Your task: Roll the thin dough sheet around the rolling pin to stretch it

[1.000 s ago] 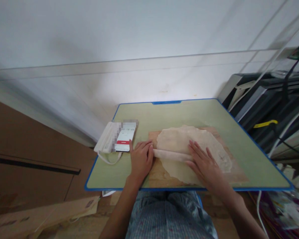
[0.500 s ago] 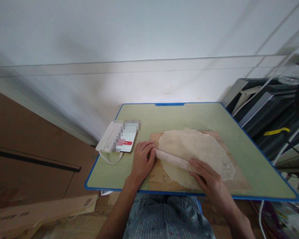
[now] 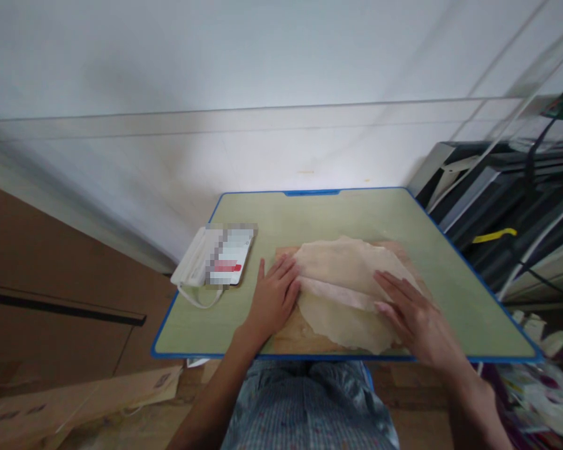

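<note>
- So there's a big thin sheet of dough (image 3: pixel 338 262) spread over a wooden board (image 3: pixel 300 340), right by the near edge.
- Pale rolling pin (image 3: pixel 335 294) lies slantwise across it.
- Left hand (image 3: pixel 276 292) is palm-down at the pin's left end, fingers stretched out, not curled round.
- Right hand (image 3: pixel 410 309) is over the other end, fingers straight too.
- Green table (image 3: pixel 201 334) underneath, phone (image 3: pixel 232 256) off to the left.
</note>
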A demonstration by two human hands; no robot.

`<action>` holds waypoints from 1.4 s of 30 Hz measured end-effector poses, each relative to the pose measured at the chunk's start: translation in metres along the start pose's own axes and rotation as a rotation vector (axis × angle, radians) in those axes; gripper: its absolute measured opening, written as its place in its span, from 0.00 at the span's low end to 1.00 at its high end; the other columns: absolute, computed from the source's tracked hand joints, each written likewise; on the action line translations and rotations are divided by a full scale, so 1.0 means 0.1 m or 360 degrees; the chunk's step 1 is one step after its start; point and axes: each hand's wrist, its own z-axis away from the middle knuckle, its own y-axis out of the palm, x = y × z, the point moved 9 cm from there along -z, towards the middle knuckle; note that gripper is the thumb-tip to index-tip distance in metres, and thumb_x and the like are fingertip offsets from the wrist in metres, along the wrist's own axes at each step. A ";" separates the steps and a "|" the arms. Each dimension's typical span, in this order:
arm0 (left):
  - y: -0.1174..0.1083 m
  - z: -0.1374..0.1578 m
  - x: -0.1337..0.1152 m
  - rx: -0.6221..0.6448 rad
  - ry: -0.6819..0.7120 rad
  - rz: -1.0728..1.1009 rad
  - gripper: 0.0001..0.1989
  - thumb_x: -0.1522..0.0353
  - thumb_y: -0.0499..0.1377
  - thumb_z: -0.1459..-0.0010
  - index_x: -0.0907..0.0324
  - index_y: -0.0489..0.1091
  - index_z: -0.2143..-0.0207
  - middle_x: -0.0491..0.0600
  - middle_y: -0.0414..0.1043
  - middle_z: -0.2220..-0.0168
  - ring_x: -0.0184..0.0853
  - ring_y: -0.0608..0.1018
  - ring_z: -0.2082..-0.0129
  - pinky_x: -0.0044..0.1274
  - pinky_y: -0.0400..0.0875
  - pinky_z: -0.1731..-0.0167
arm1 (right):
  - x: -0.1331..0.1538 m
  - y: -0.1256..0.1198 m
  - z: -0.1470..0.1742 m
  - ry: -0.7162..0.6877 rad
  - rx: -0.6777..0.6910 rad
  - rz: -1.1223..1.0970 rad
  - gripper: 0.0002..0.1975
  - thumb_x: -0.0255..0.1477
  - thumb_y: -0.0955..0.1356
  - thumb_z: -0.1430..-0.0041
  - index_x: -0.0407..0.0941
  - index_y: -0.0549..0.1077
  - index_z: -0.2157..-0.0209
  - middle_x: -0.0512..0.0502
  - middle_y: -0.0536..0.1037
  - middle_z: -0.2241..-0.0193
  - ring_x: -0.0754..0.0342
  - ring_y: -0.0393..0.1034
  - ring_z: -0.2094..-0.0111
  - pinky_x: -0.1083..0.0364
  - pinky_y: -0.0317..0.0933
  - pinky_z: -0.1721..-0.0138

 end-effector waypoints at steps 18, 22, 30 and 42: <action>0.01 0.07 -0.14 0.0261 -0.0121 -0.0529 0.21 0.69 0.43 0.37 0.63 0.61 0.44 0.53 0.60 0.41 0.39 0.61 0.40 0.37 0.56 0.42 | 0.39 0.22 0.14 0.0055 0.0259 0.0076 0.24 0.34 0.53 0.35 0.45 0.56 0.40 0.44 0.62 0.41 0.49 0.53 0.39 0.40 0.45 0.40; 0.06 -0.17 -0.10 0.0254 -0.0147 -0.0573 0.22 0.69 0.42 0.36 0.62 0.60 0.42 0.52 0.60 0.40 0.40 0.62 0.40 0.40 0.54 0.42 | 0.11 0.30 -0.08 0.0213 0.0261 0.0011 0.24 0.36 0.50 0.34 0.45 0.58 0.40 0.43 0.62 0.41 0.49 0.52 0.39 0.40 0.46 0.41; 0.04 0.04 -0.18 0.0316 -0.0146 -0.0564 0.22 0.68 0.43 0.37 0.66 0.59 0.42 0.55 0.61 0.41 0.40 0.64 0.41 0.37 0.55 0.41 | 0.26 0.25 0.07 0.0124 0.0230 0.0184 0.25 0.35 0.51 0.34 0.43 0.55 0.39 0.43 0.61 0.40 0.49 0.49 0.38 0.41 0.43 0.40; 0.04 -0.12 -0.11 0.0246 -0.0171 -0.0614 0.25 0.65 0.43 0.36 0.67 0.55 0.40 0.55 0.54 0.38 0.41 0.57 0.38 0.38 0.54 0.41 | 0.17 0.22 -0.22 0.0321 0.0134 0.0265 0.28 0.38 0.49 0.34 0.37 0.60 0.42 0.37 0.61 0.41 0.43 0.51 0.39 0.38 0.48 0.43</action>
